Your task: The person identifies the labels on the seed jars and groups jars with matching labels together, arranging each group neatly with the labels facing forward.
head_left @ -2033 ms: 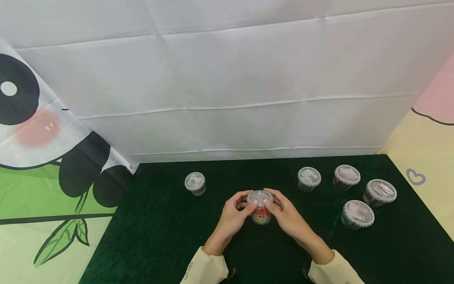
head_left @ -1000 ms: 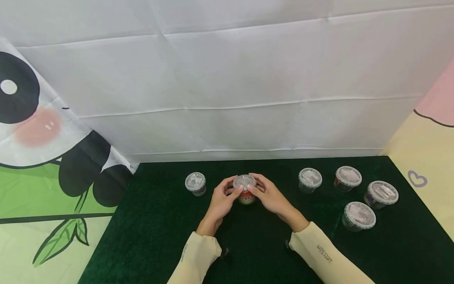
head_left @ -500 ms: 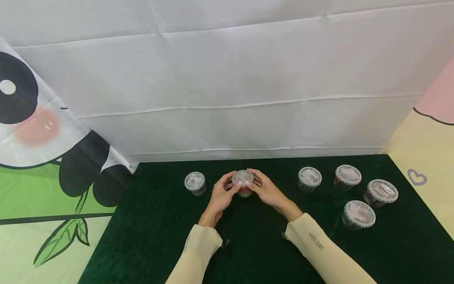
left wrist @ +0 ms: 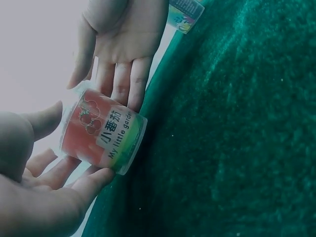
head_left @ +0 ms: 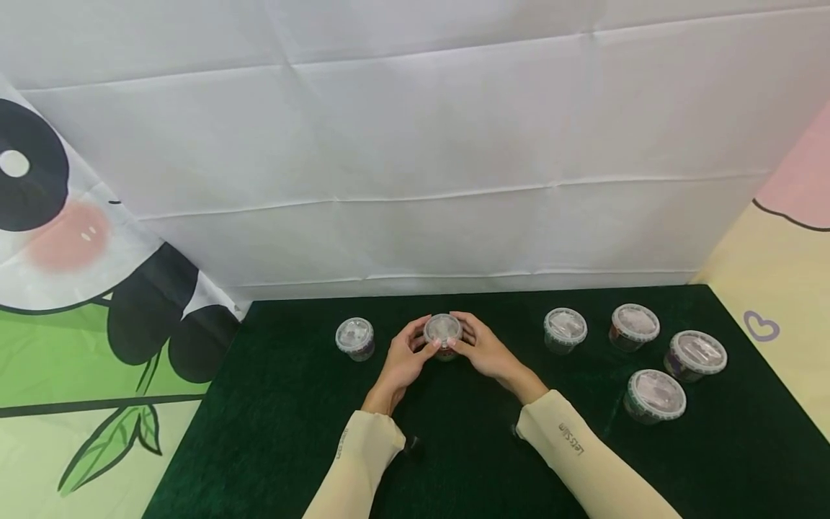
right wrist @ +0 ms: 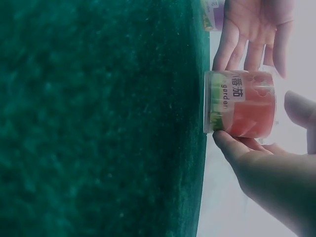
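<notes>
A small clear plastic tub (head_left: 444, 328) with a pale lid stands upright near the back of the table, left of centre. Its red and green label (left wrist: 101, 131) shows tomatoes and the words "My little garden". My left hand (head_left: 403, 360) grips its left side, thumb near the lid and fingers around the wall. From the other side my right hand (head_left: 488, 355) holds it in the same way. In the right wrist view the tub's base (right wrist: 207, 101) is right at the green cloth.
Dark green cloth (head_left: 311, 440) covers the table. One lidded tub (head_left: 355, 339) stands left of my hands. Several more are grouped at the right, among them a front one (head_left: 655, 395) and a back one (head_left: 565, 328). A white sheet (head_left: 415, 144) hangs behind.
Both hands have carried the tub away from me and a little left, from mid-table toward the back. Over the last half second it has hardly moved. The other tubs stay put.
</notes>
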`<state>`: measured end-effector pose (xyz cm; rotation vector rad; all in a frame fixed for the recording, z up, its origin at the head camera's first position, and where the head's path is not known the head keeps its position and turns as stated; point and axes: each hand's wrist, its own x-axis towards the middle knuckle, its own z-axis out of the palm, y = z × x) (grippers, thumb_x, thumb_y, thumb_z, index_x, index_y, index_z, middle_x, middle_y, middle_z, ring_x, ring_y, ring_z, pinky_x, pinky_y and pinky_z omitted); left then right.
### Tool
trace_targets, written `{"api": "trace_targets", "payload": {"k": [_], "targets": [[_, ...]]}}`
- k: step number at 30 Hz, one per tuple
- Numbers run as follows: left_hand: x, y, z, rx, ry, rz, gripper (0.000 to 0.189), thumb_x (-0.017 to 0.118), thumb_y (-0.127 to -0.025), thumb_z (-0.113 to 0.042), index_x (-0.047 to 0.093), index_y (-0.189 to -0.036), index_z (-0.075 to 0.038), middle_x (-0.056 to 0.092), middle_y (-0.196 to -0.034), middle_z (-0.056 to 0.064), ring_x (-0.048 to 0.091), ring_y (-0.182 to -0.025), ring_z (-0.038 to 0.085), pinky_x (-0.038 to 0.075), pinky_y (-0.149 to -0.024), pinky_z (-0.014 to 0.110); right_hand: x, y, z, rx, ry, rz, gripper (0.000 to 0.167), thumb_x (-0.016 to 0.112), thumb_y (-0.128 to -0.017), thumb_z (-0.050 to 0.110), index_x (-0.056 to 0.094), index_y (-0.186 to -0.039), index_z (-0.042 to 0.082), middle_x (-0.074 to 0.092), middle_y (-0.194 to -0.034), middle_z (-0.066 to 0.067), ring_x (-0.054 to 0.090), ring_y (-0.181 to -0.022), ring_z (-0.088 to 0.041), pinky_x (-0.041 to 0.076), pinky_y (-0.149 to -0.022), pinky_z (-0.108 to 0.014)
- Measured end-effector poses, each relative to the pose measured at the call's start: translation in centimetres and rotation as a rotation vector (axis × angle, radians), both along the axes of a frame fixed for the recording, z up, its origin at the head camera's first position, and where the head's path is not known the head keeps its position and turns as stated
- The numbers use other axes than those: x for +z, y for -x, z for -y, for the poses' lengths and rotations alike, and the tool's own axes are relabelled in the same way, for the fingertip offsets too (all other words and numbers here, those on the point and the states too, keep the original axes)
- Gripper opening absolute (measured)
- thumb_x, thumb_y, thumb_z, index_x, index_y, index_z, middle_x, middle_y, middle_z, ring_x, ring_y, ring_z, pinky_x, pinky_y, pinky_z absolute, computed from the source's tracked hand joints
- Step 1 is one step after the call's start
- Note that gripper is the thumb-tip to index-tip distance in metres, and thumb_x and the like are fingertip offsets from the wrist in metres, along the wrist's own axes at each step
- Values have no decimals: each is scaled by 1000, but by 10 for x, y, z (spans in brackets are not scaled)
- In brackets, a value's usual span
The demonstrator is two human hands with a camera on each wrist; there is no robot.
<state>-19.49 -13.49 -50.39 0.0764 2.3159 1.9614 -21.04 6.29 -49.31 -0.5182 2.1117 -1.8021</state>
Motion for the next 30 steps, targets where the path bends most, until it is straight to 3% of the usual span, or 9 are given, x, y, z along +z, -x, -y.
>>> {"api": "trace_targets", "payload": {"k": [12, 22, 30], "targets": [[-4, -3, -4, -1, -2, 47, 54, 67, -104, -6, 50, -154, -9, 48, -160, 15, 50, -144, 35, 49, -114, 49, -7, -2, -3, -7, 1, 31, 54, 53, -109, 1, 30, -158, -5, 42, -159, -31, 37, -152, -45, 36, -121, -59], [-8, -3, -5, 8, -19, 13, 54, 67, -103, -5, 49, -154, -5, 50, -157, 18, 49, -145, 37, 48, -115, 50, -5, -4, -1, -18, -25, 68, 56, 53, -110, 5, 28, -161, 2, 39, -163, -26, 32, -156, -40, 32, -124, -58], [-7, -3, -5, 18, -37, 12, 54, 66, -103, -2, 48, -154, -5, 48, -159, 18, 46, -148, 38, 43, -118, 54, -4, -4, -2, -7, -58, 36, 57, 53, -111, 7, 27, -161, 3, 39, -163, -25, 32, -156, -41, 31, -125, -58]]}}
